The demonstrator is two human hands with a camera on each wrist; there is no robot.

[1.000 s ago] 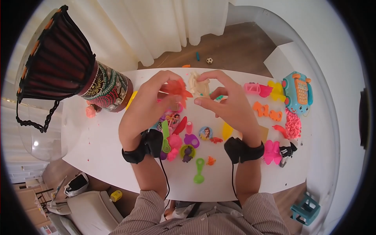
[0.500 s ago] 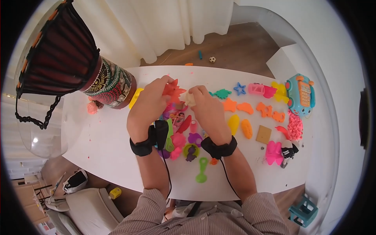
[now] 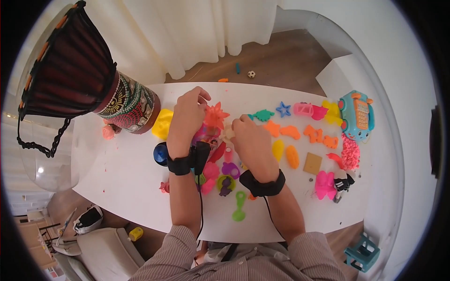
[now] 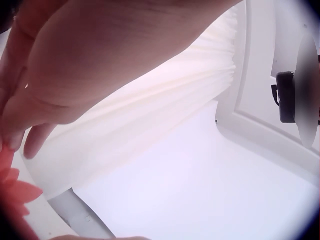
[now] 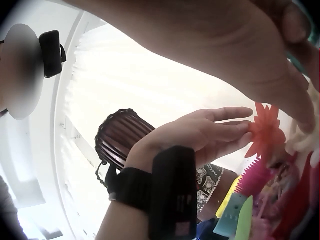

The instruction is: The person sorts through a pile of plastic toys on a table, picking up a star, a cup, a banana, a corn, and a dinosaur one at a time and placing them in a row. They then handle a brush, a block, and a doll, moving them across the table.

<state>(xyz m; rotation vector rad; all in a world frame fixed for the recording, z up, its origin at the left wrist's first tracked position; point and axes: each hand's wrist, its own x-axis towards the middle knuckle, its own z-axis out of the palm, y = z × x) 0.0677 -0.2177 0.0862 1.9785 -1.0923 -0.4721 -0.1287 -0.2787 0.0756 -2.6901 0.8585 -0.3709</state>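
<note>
My left hand [image 3: 186, 117] pinches the edge of a red, flower-shaped piece [image 3: 215, 115] with pointed petals. In the right wrist view, the left thumb and a finger meet at the red flower's [image 5: 266, 131] side while another finger stretches out above it. The right hand [image 3: 253, 143] has its fingers around a small cream-coloured piece [image 3: 228, 134], mostly hidden by the hand. At the edge of the right wrist view that cream piece [image 5: 303, 142] shows by the fingertips. Both hands are over a pile of colourful toys, with a red toy knife [image 3: 217, 152] below them.
A djembe drum [image 3: 129, 102] stands at the left of the white table [image 3: 126, 187]. Rightward lie orange moulds [image 3: 313, 133], a blue star [image 3: 283, 109] and a toy telephone [image 3: 357, 114]. A green spoon [image 3: 239, 206] lies in front, a blue ball [image 3: 160, 153] beside my left wrist.
Both hands have come lower and the right has moved left, carrying the cream piece toward the pile. The red flower has shifted slightly right and down with the left hand.
</note>
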